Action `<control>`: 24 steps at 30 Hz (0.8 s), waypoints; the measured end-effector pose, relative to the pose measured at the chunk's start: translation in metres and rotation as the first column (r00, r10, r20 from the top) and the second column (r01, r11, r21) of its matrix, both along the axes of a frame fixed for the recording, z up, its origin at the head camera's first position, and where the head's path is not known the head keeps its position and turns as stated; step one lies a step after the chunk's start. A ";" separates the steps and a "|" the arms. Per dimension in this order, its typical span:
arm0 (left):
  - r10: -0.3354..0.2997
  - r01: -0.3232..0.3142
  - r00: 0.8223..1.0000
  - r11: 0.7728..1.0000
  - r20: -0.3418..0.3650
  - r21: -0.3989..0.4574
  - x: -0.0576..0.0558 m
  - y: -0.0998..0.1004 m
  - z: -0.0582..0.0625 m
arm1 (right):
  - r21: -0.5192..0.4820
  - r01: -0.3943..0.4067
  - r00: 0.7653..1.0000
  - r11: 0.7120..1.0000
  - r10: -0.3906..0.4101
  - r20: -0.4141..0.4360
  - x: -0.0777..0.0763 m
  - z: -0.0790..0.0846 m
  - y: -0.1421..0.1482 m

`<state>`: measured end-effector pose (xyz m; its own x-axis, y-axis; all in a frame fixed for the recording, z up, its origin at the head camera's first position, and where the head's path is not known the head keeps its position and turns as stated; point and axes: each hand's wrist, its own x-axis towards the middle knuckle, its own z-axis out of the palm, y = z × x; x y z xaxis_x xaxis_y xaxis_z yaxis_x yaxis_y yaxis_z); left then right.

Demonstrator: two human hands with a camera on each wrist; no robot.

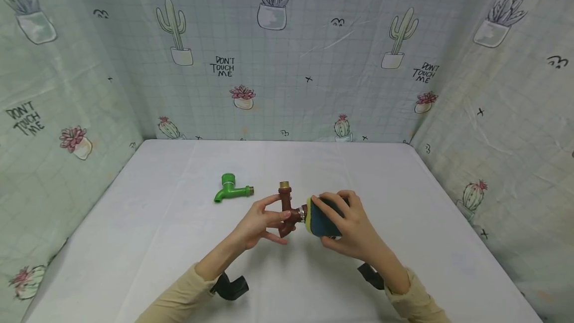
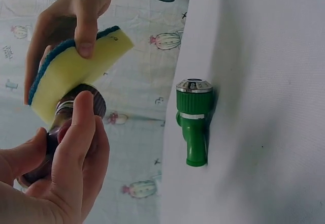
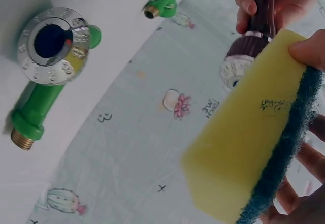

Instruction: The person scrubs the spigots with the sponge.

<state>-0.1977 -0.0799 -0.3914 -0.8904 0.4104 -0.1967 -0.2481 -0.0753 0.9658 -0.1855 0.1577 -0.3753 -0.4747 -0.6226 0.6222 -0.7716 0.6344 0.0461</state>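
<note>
My left hand (image 1: 262, 221) grips a dark brown tap (image 1: 285, 208) by its body, the brass threaded end pointing away from me. A sponge (image 1: 326, 218), yellow with a dark blue-green scouring side, is held between the thumb and fingers of my right hand (image 1: 356, 226). Its yellow face (image 2: 84, 74) lies against or very near the tap's ribbed knob in the left wrist view. A green tap (image 1: 233, 192) lies on the table beyond my left hand. In the right wrist view, another green tap (image 3: 38, 107) with a silver dial top is close by; the head view mostly hides it.
The white table (image 1: 179, 243) is backed by a cloth (image 1: 287, 79) printed with potted cacti, which also hangs at both sides. Black fittings (image 1: 230, 287) sit by my wrists, one below each forearm.
</note>
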 end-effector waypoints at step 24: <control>0.040 -0.042 0.996 0.999 -0.074 -0.031 0.002 0.006 -0.002 | -0.012 -0.010 0.999 1.000 0.011 0.040 0.002 0.001 -0.003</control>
